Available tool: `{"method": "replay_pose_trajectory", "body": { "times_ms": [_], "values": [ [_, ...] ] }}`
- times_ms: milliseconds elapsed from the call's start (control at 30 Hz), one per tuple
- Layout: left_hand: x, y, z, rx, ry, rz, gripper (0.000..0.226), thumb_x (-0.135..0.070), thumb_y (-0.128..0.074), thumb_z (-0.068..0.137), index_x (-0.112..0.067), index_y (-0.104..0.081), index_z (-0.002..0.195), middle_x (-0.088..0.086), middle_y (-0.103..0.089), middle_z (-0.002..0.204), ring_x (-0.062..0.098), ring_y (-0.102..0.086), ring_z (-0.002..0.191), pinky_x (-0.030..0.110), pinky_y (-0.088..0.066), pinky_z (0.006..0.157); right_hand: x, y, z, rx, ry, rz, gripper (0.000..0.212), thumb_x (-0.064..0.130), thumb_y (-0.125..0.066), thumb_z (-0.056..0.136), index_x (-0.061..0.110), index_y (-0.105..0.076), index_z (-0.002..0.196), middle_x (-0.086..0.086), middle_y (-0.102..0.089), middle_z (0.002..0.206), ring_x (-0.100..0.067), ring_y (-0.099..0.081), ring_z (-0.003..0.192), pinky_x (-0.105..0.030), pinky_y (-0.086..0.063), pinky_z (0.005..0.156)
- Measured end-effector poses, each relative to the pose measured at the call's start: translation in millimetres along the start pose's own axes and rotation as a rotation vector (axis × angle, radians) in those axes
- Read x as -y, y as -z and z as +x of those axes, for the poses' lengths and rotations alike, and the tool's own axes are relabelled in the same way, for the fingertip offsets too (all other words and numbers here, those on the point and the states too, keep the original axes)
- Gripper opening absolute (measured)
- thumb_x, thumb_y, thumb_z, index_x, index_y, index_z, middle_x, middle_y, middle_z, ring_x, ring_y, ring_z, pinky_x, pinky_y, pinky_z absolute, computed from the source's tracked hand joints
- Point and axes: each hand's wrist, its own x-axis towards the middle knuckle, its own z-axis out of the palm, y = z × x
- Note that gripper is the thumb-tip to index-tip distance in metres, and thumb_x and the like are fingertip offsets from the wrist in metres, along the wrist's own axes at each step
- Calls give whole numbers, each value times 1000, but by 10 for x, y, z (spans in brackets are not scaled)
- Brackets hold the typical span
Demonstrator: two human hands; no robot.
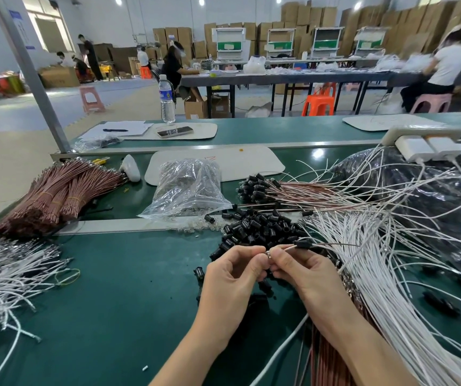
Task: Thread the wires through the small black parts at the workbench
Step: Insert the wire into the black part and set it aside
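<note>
My left hand (233,277) and my right hand (301,271) meet fingertip to fingertip above the green workbench (112,302). Between them both pinch a small metal terminal (268,255) at the end of a wire. A small black part (304,243) sits on that wire just beyond my right fingers, with a white and a brown wire (343,244) running off to the right. Right behind my hands lies a heap of loose black parts (260,227). Further back lie threaded brown wires (287,190) with black parts on their ends.
Loose white wires (376,274) fan across the right side, more white wires (6,274) lie at the left. Bundled brown wires (56,193) and a clear plastic bag (187,188) sit behind. A large bag of black parts (432,196) fills the far right.
</note>
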Motion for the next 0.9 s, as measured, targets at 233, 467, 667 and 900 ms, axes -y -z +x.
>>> {"method": "replay_pose_trajectory", "body": {
  "times_ms": [233,467,667,900],
  "values": [
    [35,-37,-24,-11,-232,323,16,-34,-66,94,-38,-67,110,-17,-73,98,8,-70,92,15,-52,80,-6,16,29,1,-78,157,33,40,-83,66,15,-83,87,-6,-77,87,-12,-72,81,-17,-56,70],
    [56,68,17,-42,-523,729,14,-36,-61,97,-29,-64,109,-20,-59,95,-4,-55,84,10,-42,75,-4,15,34,77,-141,212,33,36,-85,68,9,-82,87,-10,-75,86,-13,-71,79,-19,-56,69],
    [45,64,34,-83,-567,766,11,-34,-60,96,-26,-64,103,-19,-59,93,-3,-56,82,12,-45,72,-24,23,39,99,-129,213,61,55,-97,51,12,-83,91,-9,-77,91,-11,-72,80,-18,-57,70],
    [68,75,43,-142,-539,740,12,-33,-68,95,-23,-67,101,-18,-64,93,-3,-58,85,17,-48,72,-9,7,15,109,-134,157,31,36,-81,71,13,-83,92,-11,-77,91,-10,-69,74,-18,-56,67]
  ]
}}
